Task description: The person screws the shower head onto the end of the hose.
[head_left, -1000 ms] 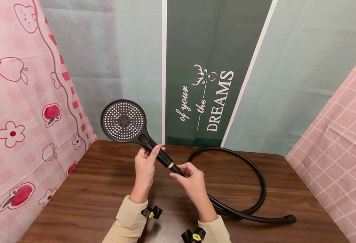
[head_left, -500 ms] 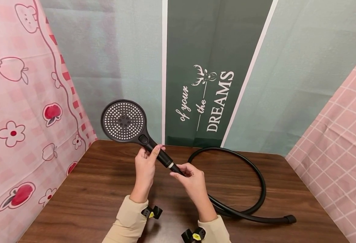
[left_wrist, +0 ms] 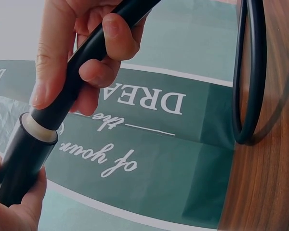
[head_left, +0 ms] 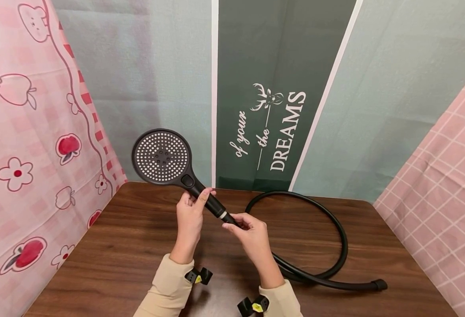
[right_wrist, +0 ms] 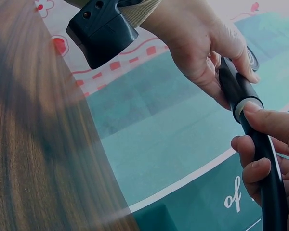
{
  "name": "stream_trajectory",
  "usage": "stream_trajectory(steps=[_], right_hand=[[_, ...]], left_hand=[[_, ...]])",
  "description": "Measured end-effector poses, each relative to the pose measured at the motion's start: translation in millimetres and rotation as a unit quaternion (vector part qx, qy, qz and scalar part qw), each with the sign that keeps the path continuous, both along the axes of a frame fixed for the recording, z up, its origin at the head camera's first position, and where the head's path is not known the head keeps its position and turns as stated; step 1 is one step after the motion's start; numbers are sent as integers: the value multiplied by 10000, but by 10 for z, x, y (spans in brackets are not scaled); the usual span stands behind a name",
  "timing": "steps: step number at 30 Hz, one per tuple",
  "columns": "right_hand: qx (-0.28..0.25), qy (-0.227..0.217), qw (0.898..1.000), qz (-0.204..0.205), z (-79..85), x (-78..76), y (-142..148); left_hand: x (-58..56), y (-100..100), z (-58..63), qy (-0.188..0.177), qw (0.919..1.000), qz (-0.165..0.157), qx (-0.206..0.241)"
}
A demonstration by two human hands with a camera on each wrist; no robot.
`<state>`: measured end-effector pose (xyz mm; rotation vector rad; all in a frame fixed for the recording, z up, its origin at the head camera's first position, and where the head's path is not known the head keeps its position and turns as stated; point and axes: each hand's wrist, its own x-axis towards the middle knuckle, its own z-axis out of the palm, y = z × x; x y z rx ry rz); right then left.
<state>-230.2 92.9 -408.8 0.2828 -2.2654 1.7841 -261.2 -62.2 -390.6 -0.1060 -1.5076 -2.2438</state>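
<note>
A black handheld shower head [head_left: 161, 156], its round face covered in pale nozzles, tilts up and left above the table in the head view. My left hand [head_left: 190, 215] grips its handle, thumb along the upper side. Just below, my right hand [head_left: 252, 233] pinches the end fitting of a black shower hose [head_left: 344, 246] between thumb and fingers. Fitting and handle are in line. A white ring [left_wrist: 37, 129] shows between the handle's rim and the fitting [left_wrist: 58, 103] in the left wrist view. From the right wrist, the handle [right_wrist: 236, 84] and hose meet at that same pale band.
The hose loops over the right half of the brown wooden table [head_left: 137, 246], its free end [head_left: 379, 285] lying at the right front. A green printed cloth [head_left: 280, 44] hangs behind the table; pink cloths [head_left: 26, 132] flank it. Black cameras [head_left: 198, 276] sit on both wrists.
</note>
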Motion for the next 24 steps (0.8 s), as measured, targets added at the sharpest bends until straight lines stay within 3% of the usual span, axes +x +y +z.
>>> stream_trajectory(steps=[3, 9, 13, 24], right_hand=[[53, -5, 10000, -14, 0, -3, -1], [237, 138, 9996, -26, 8, 0, -12], [340, 239, 9991, -82, 17, 4, -21], [112, 60, 9999, -90, 7, 6, -10]], left_hand=[[-3, 0, -6, 45, 10000, 10, -17], [16, -7, 40, -281, 9996, -44, 59], [34, -13, 68, -294, 9995, -81, 76], [27, 3, 57, -322, 9994, -59, 57]])
